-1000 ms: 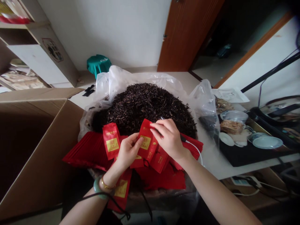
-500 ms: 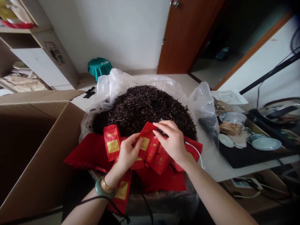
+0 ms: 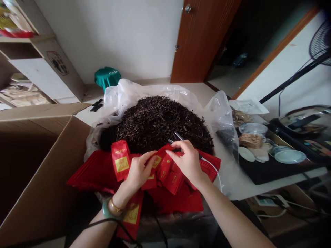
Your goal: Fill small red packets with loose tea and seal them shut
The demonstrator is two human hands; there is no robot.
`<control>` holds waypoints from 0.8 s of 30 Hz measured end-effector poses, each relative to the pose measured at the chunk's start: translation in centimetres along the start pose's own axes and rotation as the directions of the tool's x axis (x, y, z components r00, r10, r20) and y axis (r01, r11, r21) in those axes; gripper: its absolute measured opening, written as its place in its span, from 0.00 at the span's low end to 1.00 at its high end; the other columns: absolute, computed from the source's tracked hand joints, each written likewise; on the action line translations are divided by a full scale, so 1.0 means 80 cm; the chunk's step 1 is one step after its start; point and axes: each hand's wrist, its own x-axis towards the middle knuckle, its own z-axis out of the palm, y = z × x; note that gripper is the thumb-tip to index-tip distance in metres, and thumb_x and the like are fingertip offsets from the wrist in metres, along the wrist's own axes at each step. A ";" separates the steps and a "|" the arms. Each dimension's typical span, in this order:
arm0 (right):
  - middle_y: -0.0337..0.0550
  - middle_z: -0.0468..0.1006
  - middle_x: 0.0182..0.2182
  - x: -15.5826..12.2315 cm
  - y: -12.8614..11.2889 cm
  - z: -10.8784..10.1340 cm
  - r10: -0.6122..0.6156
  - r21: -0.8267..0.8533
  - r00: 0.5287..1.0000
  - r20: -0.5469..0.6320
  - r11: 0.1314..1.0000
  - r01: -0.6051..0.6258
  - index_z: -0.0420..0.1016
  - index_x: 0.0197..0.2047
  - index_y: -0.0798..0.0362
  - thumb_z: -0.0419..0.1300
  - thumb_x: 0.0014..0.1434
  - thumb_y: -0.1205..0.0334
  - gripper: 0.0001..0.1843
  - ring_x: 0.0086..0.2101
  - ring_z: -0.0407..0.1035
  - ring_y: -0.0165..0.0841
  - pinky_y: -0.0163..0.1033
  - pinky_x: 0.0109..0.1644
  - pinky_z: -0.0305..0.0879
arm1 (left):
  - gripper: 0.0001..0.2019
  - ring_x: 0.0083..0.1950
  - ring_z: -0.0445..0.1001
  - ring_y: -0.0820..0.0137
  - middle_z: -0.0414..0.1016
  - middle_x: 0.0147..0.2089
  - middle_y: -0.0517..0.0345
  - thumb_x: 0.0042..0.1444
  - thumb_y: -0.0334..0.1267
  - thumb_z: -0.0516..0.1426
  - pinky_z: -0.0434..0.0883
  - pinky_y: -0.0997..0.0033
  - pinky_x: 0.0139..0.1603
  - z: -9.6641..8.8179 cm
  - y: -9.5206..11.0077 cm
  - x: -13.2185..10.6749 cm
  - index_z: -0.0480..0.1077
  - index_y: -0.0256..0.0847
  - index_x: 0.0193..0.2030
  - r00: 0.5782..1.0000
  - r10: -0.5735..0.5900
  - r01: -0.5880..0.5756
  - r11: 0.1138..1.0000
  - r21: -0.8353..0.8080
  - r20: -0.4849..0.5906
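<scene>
My left hand [image 3: 139, 170] pinches a red foil packet [image 3: 156, 161] with a yellow label between thumb and fingers. At the packet's other end is my right hand [image 3: 186, 162], closed around a slim dark tool with two prongs [image 3: 179, 135], which looks like tweezers. Its thumb and index fingertips are close to the packet's top edge; whether they touch it I cannot tell. More red packets lie beneath both hands, and one labelled packet [image 3: 121, 161] rests to the left. Behind them rises a heap of dark loose tea leaves [image 3: 157, 117] in a clear plastic bag [image 3: 134, 88].
An open cardboard box [image 3: 51, 165] stands at the left. Stacked red packets [image 3: 93, 172] lie beside it. On the right, a table holds a black mat [image 3: 261, 174], dishes [image 3: 289, 156] and a plastic tub [image 3: 253, 129]. A white cable [image 3: 213, 167] runs past my right hand.
My left hand has turned and the packet now lies lower and flatter. The two prongs of the tool show more clearly above my right hand. The whole view has shifted slightly.
</scene>
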 end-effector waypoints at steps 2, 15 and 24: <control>0.42 0.75 0.31 -0.003 0.002 0.004 0.020 0.013 1.000 -0.017 1.000 -0.019 0.71 0.36 0.51 0.66 0.52 0.66 0.09 0.32 0.72 0.35 0.39 0.35 0.73 | 0.14 0.36 0.81 0.66 0.83 0.40 0.53 0.60 0.38 0.53 0.76 0.74 0.34 0.000 0.000 0.000 0.76 0.38 0.47 1.000 0.008 -0.008 1.000 0.007 -0.003; 0.43 0.74 0.24 0.000 -0.012 0.000 -0.299 -0.147 0.953 0.055 0.941 0.304 0.69 0.19 0.51 0.63 0.58 0.64 0.16 0.33 0.64 0.36 0.41 0.36 0.67 | 0.13 0.33 0.81 0.68 0.83 0.39 0.56 0.61 0.35 0.52 0.76 0.74 0.36 -0.006 0.001 0.002 0.76 0.42 0.47 0.989 0.096 -0.103 0.993 0.064 0.113; 0.41 0.79 0.27 -0.001 -0.016 0.000 -0.341 0.005 0.914 0.220 0.937 0.348 0.73 0.30 0.53 0.57 0.62 0.67 0.09 0.31 0.71 0.33 0.42 0.40 0.65 | 0.15 0.33 0.81 0.66 0.83 0.38 0.52 0.63 0.39 0.51 0.76 0.73 0.35 -0.010 0.004 0.005 0.77 0.38 0.46 0.990 0.105 -0.108 0.994 0.025 0.093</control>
